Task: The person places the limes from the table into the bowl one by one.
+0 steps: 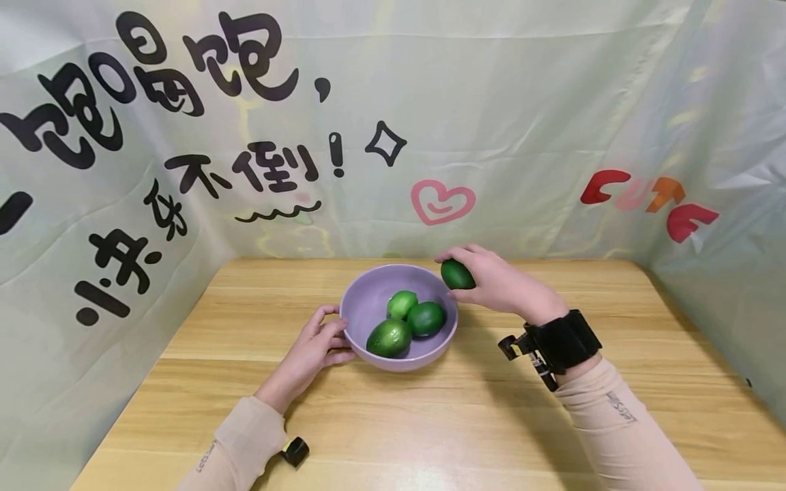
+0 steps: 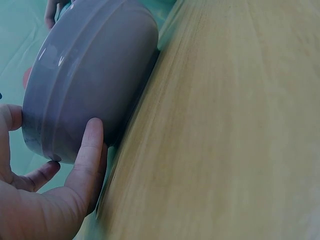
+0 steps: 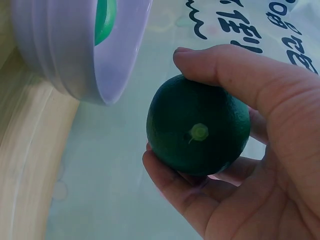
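In the head view a lilac bowl [image 1: 362, 293] stands upright on the table. Inside lie a light green lime [image 1: 402, 304], a glossy green avocado [image 1: 389, 338] and another dark green fruit [image 1: 426, 319]. My left hand [image 1: 316, 344] holds the bowl's left side, its thumb and fingers spread against the rim and outer wall, as the left wrist view also shows. Beyond the right rim, my right hand [image 1: 503, 283] grips a dark green avocado [image 3: 195, 110] between thumb and fingers. Its pale stem end faces the right wrist camera. The avocado is apart from the bowl in that view.
Wood-grain tabletop [image 1: 430, 423] surrounds the bowl. Pale fabric [image 1: 516, 136] with black lettering, a pink heart and red and orange letters hangs behind and at both sides. A black wrist camera mount [image 1: 561, 344] sits on the right wrist.
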`<move>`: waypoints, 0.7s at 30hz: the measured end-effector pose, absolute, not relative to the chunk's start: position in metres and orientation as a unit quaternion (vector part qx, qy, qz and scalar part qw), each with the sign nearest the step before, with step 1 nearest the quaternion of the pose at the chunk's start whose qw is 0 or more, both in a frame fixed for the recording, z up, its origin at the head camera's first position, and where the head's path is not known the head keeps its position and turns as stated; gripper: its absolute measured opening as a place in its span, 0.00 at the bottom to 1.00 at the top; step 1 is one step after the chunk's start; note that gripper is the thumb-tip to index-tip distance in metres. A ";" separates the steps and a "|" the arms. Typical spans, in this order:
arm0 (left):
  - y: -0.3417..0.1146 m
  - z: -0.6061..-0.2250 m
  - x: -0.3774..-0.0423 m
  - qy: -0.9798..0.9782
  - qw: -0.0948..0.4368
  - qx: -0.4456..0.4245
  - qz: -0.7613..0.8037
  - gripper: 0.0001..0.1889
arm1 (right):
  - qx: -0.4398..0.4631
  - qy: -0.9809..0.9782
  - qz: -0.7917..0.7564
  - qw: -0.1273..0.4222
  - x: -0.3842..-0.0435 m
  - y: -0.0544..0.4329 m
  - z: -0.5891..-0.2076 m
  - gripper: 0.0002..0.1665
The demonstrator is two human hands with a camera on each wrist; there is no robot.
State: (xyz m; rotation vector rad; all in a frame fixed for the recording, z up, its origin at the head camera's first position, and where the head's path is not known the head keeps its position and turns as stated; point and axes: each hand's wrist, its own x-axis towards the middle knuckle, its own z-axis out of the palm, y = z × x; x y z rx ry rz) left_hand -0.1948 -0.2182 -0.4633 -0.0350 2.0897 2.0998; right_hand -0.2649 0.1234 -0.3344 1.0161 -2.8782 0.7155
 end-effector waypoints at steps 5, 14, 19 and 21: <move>-0.218 -0.462 -0.195 0.702 0.094 -0.011 0.706 0.21 | 0.322 -0.919 0.226 -0.008 -0.266 0.116 -0.334 0.35; -0.218 -0.463 -0.195 0.702 0.090 -0.011 0.706 0.20 | 0.340 -0.915 0.217 -0.009 -0.269 0.103 -0.337 0.34; -0.218 -0.462 -0.195 0.701 0.091 -0.015 0.707 0.19 | 0.345 -0.914 0.215 -0.023 -0.269 0.094 -0.336 0.35; -0.218 -0.462 -0.195 0.701 0.090 -0.017 0.707 0.19 | 0.342 -0.914 0.214 -0.030 -0.269 0.090 -0.336 0.36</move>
